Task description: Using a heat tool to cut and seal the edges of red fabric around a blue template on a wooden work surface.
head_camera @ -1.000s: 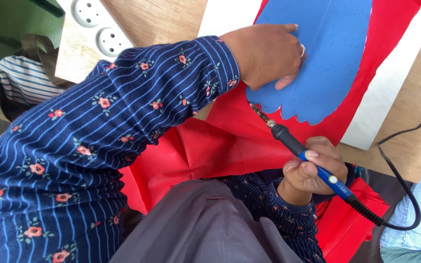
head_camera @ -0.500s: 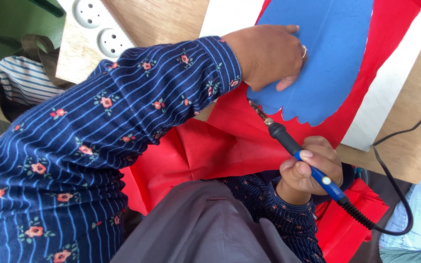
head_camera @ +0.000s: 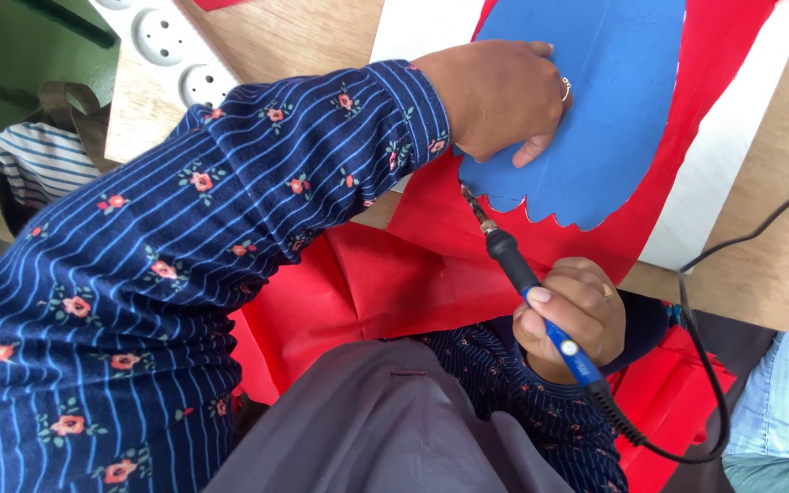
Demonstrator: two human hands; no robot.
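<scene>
The blue scalloped template (head_camera: pixel 595 119) lies flat on the red sheet (head_camera: pixel 431 274) near the desk's (head_camera: pixel 769 265) front edge, and the tip of the corded blue-handled hot tool (head_camera: pixel 527 283) touches the sheet at the template's lower-left scallop; the scallops to the right seem untraced, though any cut line is too fine to make out. The left hand (head_camera: pixel 504 100) presses spread fingers on the template, while the right hand (head_camera: pixel 573 319) grips the handle, fingers closed. Since half a second ago the tip sits marginally further along the scalloped edge.
</scene>
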